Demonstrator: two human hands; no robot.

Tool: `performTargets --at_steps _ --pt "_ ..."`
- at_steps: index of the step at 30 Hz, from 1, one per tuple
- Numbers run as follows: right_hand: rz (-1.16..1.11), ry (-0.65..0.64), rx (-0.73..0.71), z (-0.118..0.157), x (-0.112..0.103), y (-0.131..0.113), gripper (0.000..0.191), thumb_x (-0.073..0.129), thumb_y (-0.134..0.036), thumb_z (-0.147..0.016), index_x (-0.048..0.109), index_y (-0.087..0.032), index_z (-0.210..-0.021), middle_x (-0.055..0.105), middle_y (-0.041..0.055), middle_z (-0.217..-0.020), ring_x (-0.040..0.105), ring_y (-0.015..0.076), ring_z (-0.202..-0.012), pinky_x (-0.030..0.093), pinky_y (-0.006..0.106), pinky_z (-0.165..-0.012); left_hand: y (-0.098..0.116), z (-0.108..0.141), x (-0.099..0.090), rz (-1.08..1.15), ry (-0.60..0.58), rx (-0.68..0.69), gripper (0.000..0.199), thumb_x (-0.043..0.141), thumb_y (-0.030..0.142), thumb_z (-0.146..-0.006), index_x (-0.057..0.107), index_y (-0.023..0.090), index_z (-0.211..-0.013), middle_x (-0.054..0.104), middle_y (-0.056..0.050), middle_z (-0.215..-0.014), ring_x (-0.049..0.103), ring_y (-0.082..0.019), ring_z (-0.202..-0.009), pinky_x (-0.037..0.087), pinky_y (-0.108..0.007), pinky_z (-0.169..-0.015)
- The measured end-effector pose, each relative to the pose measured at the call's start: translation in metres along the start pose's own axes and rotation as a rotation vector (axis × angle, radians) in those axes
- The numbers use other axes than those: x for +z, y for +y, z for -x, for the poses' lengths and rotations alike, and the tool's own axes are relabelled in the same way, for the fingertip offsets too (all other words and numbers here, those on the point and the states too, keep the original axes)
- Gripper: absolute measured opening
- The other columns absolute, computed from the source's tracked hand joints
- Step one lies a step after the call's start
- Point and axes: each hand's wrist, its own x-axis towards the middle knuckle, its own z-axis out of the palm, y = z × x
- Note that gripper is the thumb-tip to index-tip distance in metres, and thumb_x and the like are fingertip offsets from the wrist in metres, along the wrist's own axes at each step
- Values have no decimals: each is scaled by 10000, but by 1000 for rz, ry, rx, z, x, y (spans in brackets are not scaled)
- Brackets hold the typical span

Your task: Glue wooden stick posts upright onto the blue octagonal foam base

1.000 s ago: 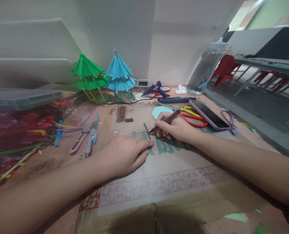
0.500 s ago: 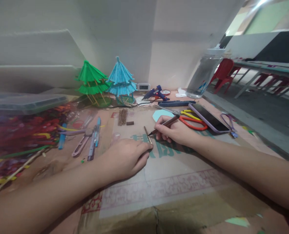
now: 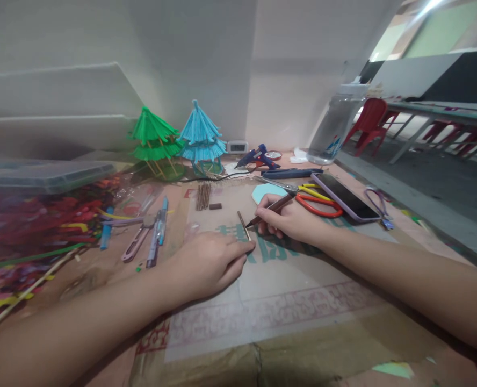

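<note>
My right hand (image 3: 282, 216) is closed around a brown marker pen (image 3: 273, 208). The marker's tip touches, or nearly touches, a short thin wooden stick (image 3: 243, 222) on the covered work surface. Most of the stick is brown, and its near end is pale. My left hand (image 3: 212, 263) lies to the left with its fingers curled, the index fingertip at the stick's near end, holding it down. Beyond my left hand lies a row of brown sticks (image 3: 203, 196), and beside it the brown marker cap (image 3: 215, 206).
Scissors (image 3: 318, 205), a phone (image 3: 347, 198) and a light-blue card piece (image 3: 267, 192) lie by my right hand. Farther back are a glue gun (image 3: 258, 157), a water bottle (image 3: 333, 126), and green (image 3: 156, 141) and blue (image 3: 201, 131) umbrella-like models. Pens (image 3: 157, 236) lie left.
The marker tip has shifted slightly down along the stick towards its pale near end. My left hand stays at the stick's end. The view has tilted a little.
</note>
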Motion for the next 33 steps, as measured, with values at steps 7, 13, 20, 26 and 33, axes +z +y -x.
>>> performTargets --at_steps 7,13,20,26,33 --pt "-14 1 -16 -1 0 2 184 559 -327 -915 497 -205 -790 652 -22 -578 472 69 -413 376 170 -372 -1 0 -1 9 -30 -15 355 422 249 -986 659 193 -1244 782 -64 -979 736 -256 -835 547 -390 -711" --pt "-24 0 -43 -2 1 4 172 568 -343 -924 515 -202 -840 680 -7 -633 502 78 -452 391 166 -369 -2 0 -1 27 -28 -7 344 427 245 -985 662 192 -1231 782 -56 -987 736 -256 -839 546 -388 -703" --pt "-19 -38 -15 -2 -1 3 200 578 -344 -908 511 -205 -780 668 -10 -581 477 72 -408 389 174 -376 -3 -1 -1 27 -43 -18 357 426 244 -984 646 196 -1261 779 -61 -986 736 -258 -839 546 -393 -704" --pt "-53 -20 -33 -2 1 3 254 604 -436 -891 508 -210 -829 676 -4 -631 495 85 -454 381 180 -372 -2 0 -1 31 -42 -31 339 437 245 -978 660 209 -1231 777 -67 -951 733 -247 -829 537 -375 -708" --pt "-128 28 -44 -1 1 3 205 612 -389 -870 547 -197 -900 656 -14 -661 515 84 -459 425 208 -424 -1 0 0 29 -32 -42 338 434 253 -982 649 223 -1241 768 -63 -925 723 -239 -812 526 -360 -698"
